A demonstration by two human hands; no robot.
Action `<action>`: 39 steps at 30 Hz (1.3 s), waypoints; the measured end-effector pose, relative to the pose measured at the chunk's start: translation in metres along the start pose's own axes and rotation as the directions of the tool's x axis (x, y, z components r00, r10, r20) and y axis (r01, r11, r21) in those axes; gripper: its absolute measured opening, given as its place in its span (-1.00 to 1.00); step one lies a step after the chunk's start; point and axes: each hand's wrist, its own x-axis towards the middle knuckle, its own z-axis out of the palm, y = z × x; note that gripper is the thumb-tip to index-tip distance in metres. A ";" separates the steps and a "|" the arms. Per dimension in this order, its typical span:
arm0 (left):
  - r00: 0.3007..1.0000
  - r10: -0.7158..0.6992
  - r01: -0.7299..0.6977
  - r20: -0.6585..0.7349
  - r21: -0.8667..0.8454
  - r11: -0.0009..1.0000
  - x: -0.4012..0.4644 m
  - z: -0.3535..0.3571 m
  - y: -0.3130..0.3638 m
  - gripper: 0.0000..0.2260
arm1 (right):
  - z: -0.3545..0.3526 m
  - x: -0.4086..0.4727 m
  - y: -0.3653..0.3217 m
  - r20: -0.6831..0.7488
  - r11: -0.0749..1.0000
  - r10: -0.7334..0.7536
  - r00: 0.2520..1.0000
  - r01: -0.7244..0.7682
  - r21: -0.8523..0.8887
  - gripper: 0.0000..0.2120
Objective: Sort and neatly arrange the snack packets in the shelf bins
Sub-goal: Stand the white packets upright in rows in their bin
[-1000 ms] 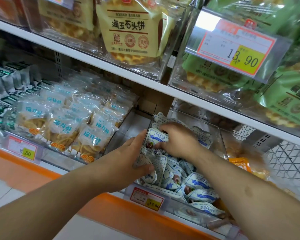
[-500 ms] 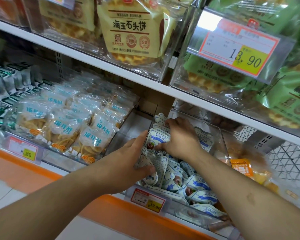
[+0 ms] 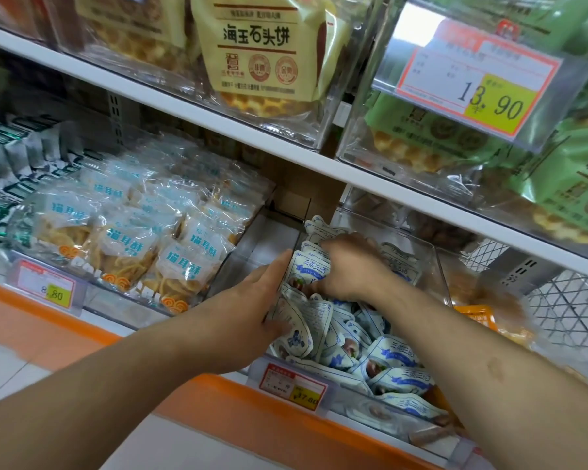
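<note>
A store shelf with an orange front edge [image 3: 218, 398] fills the frame. At left centre, a clear bin [image 3: 123, 300] holds packets of spiral crisps [image 3: 180, 262]. In the lower middle, the left hand [image 3: 252, 307] lies with straight fingers against the side of a stack of white-and-blue snack packets [image 3: 381, 361] in another clear bin [image 3: 435, 262]. The right hand [image 3: 350, 269] curls over the upright packets further back. At upper right sit bins of waffle bags [image 3: 262, 52].
</note>
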 end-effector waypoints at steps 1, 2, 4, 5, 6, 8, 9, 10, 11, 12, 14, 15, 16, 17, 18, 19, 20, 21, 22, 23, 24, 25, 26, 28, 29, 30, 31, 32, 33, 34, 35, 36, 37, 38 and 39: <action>1.000 -0.009 0.009 0.003 -0.005 1.000 0.000 0.000 0.000 -0.18 | -0.001 0.000 -0.002 0.033 1.000 0.000 0.999 0.000 0.008 -0.53; 1.000 -0.016 0.016 0.004 -0.009 1.000 0.001 0.001 0.000 -0.17 | -0.003 -0.001 -0.004 0.069 1.000 0.001 0.998 -0.002 0.016 -0.58; 1.000 -0.017 0.017 0.002 -0.023 1.000 0.001 0.001 0.001 -0.16 | -0.003 0.001 -0.007 0.073 1.000 -0.012 0.997 0.013 -0.011 -0.64; 1.000 -0.007 0.007 -0.002 -0.025 1.000 0.001 0.001 0.001 -0.15 | -0.003 0.001 -0.007 0.044 0.999 -0.032 0.999 0.033 -0.034 -0.63; 1.000 0.005 -0.005 -0.004 -0.019 1.000 0.000 0.001 0.001 -0.15 | -0.003 0.001 -0.007 0.006 0.997 -0.050 0.999 0.051 -0.054 -0.60; 1.000 0.017 -0.018 -0.005 -0.012 1.000 -0.001 0.001 0.001 -0.15 | -0.002 0.002 -0.005 -0.062 0.994 -0.086 0.994 0.081 -0.074 -0.54; 1.000 0.022 -0.022 -0.008 -0.011 1.000 -0.001 0.000 0.001 -0.15 | -0.002 0.002 -0.004 -0.094 0.991 -0.110 0.990 0.102 -0.088 -0.51; 1.000 0.025 -0.025 -0.011 -0.008 1.000 0.000 0.001 0.000 -0.15 | -0.001 0.002 -0.002 -0.128 0.986 -0.136 0.982 0.122 -0.110 -0.47; 0.999 0.029 -0.029 -0.014 -0.003 1.000 0.000 0.001 -0.001 -0.15 | 0.000 0.001 0.000 -0.163 0.981 -0.161 0.973 0.139 -0.138 -0.43; 0.999 0.033 -0.033 -0.014 0.001 0.999 0.001 0.001 -0.002 -0.15 | 0.003 0.001 0.001 -0.198 0.973 -0.189 0.962 0.156 -0.172 -0.40; 0.999 0.033 -0.033 -0.013 0.000 0.999 0.003 0.001 -0.002 -0.16 | 0.011 0.002 0.004 -0.261 0.959 -0.233 0.937 0.177 -0.221 -0.36; 0.999 0.031 -0.031 -0.014 0.000 1.000 0.004 0.001 -0.002 -0.16 | 0.014 0.002 0.005 -0.279 0.959 -0.239 0.930 0.182 -0.218 -0.34; 0.999 0.030 -0.030 -0.015 0.001 1.000 0.004 0.001 -0.002 -0.16 | 0.016 0.003 0.006 -0.283 0.963 -0.237 0.929 0.184 -0.199 -0.32; 0.999 0.030 -0.030 -0.014 0.002 1.000 0.004 0.000 -0.001 -0.17 | 0.016 0.005 0.008 -0.272 0.967 -0.230 0.934 0.189 -0.168 -0.29; 0.999 0.031 -0.031 -0.011 0.002 1.000 0.003 0.000 -0.001 -0.17 | 0.014 0.006 0.010 -0.242 0.974 -0.214 0.946 0.189 -0.123 -0.24; 0.999 0.032 -0.032 -0.009 0.001 0.999 0.003 -0.001 -0.001 -0.18 | 0.011 0.005 0.012 -0.196 0.981 -0.194 0.961 0.187 -0.054 -0.18; 0.999 0.034 -0.034 -0.005 -0.001 0.999 0.002 -0.001 -0.001 -0.19 | 0.008 0.004 0.014 -0.138 0.984 -0.170 0.976 0.176 0.034 -0.12; 0.999 0.035 -0.035 -0.004 -0.005 0.999 0.002 -0.002 0.000 -0.20 | 0.004 0.001 0.016 -0.092 0.978 -0.150 0.984 0.161 0.132 -0.08; 0.999 0.037 -0.037 -0.004 -0.009 0.999 0.002 -0.002 0.000 -0.20 | 0.000 -0.003 0.018 -0.066 0.965 -0.124 0.990 0.136 0.222 -0.08; 0.999 0.041 -0.041 -0.007 -0.012 0.999 0.002 -0.002 0.000 -0.21 | -0.003 -0.010 0.019 -0.068 0.948 -0.097 0.993 0.113 0.298 -0.12; 0.999 0.043 -0.043 -0.007 -0.012 0.999 0.003 -0.002 0.000 -0.20 | -0.005 -0.018 0.020 -0.094 0.928 -0.065 0.993 0.095 0.359 -0.22; 0.999 0.045 -0.045 -0.009 -0.009 0.999 0.003 -0.002 0.001 -0.19 | -0.006 -0.027 0.019 -0.147 0.909 -0.034 0.989 0.092 0.408 -0.35; 0.999 0.043 -0.043 -0.009 -0.002 0.999 0.003 -0.002 0.001 -0.18 | -0.008 -0.038 0.017 -0.212 0.893 -0.002 0.977 0.097 0.440 -0.52; 0.999 0.038 -0.038 -0.011 0.012 0.999 0.002 -0.001 0.000 -0.17 | -0.011 -0.060 0.008 -0.225 0.844 0.056 0.973 0.074 0.531 -0.79; 0.999 0.037 -0.037 -0.015 0.020 0.999 0.002 -0.001 0.001 -0.17 | -0.014 -0.071 0.002 -0.151 0.804 0.058 0.987 0.043 0.593 -0.80; 0.999 0.038 -0.038 -0.018 0.027 0.999 0.002 -0.001 0.001 -0.17 | -0.015 -0.080 -0.003 -0.049 0.758 0.040 0.998 0.001 0.652 -0.78; 0.999 0.040 -0.039 -0.024 0.029 0.999 0.002 -0.001 0.002 -0.17 | -0.016 -0.087 -0.008 0.040 0.728 0.018 0.999 -0.041 0.684 -0.77; 0.999 0.041 -0.040 -0.026 0.028 0.999 0.002 -0.001 0.002 -0.17 | -0.014 -0.090 -0.011 0.086 0.728 0.008 0.996 -0.065 0.682 -0.77; 0.999 0.041 -0.040 -0.030 0.028 0.999 0.002 -0.001 0.003 -0.17 | -0.012 -0.092 -0.012 0.095 0.741 0.009 0.995 -0.071 0.668 -0.77; 0.999 0.038 -0.036 -0.035 0.035 0.999 0.002 0.000 0.004 -0.15 | -0.010 -0.092 -0.012 0.088 0.751 0.020 0.996 -0.073 0.657 -0.81; 0.998 0.029 -0.027 -0.047 0.046 0.999 0.002 0.000 0.004 -0.11 | -0.009 -0.091 -0.012 0.081 0.756 0.031 0.996 -0.076 0.651 -0.85; 0.998 0.021 -0.017 -0.065 0.060 0.998 0.002 0.001 0.005 -0.08 | -0.007 -0.090 -0.011 0.082 0.760 0.041 0.996 -0.084 0.645 -0.89; 0.996 0.020 -0.013 -0.085 0.081 0.997 0.002 0.001 0.006 -0.05 | -0.005 -0.091 -0.009 0.089 0.761 0.053 0.995 -0.098 0.641 -0.91; 0.994 0.032 -0.020 -0.107 0.112 0.994 0.003 0.002 0.006 -0.03 | -0.003 -0.093 -0.007 0.090 0.756 0.074 0.993 -0.115 0.644 -0.90; 0.989 0.057 -0.038 -0.133 0.141 0.989 0.004 0.001 0.007 -0.01 | -0.003 -0.096 -0.004 0.070 0.745 0.104 0.992 -0.125 0.655 -0.87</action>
